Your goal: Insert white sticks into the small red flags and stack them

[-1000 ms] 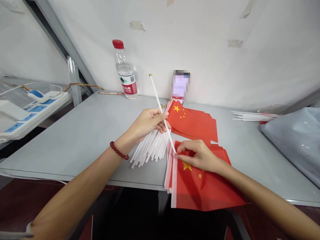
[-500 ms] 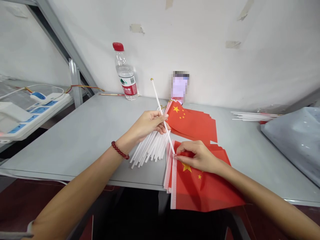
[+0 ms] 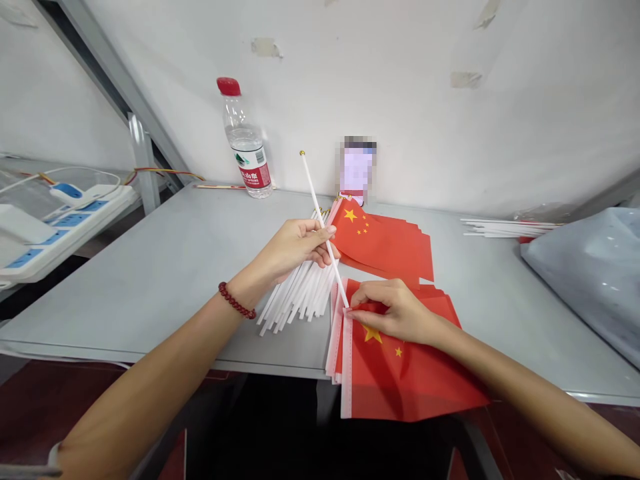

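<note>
My left hand (image 3: 310,247) pinches a white stick (image 3: 313,190) with a gold tip at its upper end. The stick slants down to the right, its lower end at the top corner of a red flag's white sleeve (image 3: 347,367). At that corner my right hand (image 3: 387,310) grips the red flag (image 3: 420,387) with yellow stars, between thumb and fingers. The flag hangs over the table's front edge, with more flags beneath it. Under my left hand lies a bundle of white sticks (image 3: 295,300). Behind my right hand is a stack of finished flags (image 3: 390,243) with gold tips.
A water bottle (image 3: 247,157) and a blurred phone (image 3: 357,170) stand by the wall at the back of the grey table (image 3: 125,280). More white sticks (image 3: 505,228) and a grey plastic bag (image 3: 595,267) are at the right. A power strip (image 3: 65,230) lies far left.
The view has shifted slightly. Both hands keep nearly the same pose, with the stick's lower end still at the flag's sleeve corner.
</note>
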A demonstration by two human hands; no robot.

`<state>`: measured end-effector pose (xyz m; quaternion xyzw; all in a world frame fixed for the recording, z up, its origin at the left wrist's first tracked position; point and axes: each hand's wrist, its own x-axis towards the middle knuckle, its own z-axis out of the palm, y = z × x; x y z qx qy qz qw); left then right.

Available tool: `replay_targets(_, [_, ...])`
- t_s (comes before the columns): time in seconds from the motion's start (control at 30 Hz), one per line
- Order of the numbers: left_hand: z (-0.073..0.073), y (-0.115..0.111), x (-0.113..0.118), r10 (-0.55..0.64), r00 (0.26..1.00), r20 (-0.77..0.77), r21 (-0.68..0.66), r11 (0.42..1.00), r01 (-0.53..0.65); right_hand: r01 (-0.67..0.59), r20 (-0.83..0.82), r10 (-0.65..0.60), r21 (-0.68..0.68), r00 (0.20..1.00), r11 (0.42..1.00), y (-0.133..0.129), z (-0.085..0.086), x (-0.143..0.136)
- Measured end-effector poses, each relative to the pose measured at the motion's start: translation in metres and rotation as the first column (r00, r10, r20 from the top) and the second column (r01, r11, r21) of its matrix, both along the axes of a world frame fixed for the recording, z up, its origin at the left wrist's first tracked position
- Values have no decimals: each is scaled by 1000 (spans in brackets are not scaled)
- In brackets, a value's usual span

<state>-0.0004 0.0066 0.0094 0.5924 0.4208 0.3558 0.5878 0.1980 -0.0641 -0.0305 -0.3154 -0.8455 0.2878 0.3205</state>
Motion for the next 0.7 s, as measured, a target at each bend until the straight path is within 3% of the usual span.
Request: replay_targets(0.7, [0,-4,3,-6,1000,-12,39,999,7,-33,3,33,3,999,999,0,-4,1])
